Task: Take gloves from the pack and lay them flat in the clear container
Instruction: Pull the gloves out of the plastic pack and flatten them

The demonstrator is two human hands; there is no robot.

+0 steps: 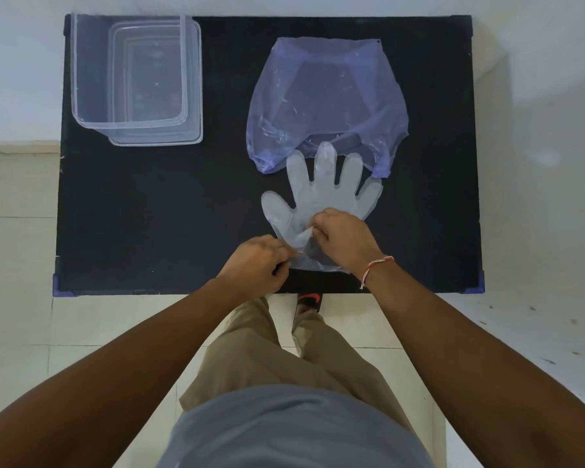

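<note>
Black tabletop [149, 204] holds an empty clear container [81, 79] (far left), so nothing is placed yet: left hand [255, 265] and right hand [343, 238] pinch a glove [325, 194] lying before the blue pack [325, 96].

container [129, 79] far left | pack [325, 103] right | glove [321, 197] before pack

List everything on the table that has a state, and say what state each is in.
clear container: open, empty, upright.
glove: flat on table, fingers spread, cuff pinched.
purple pack: lying flat, mouth towards glove.
left hand: pinching glove cuff.
right hand: pinching glove film.
</note>
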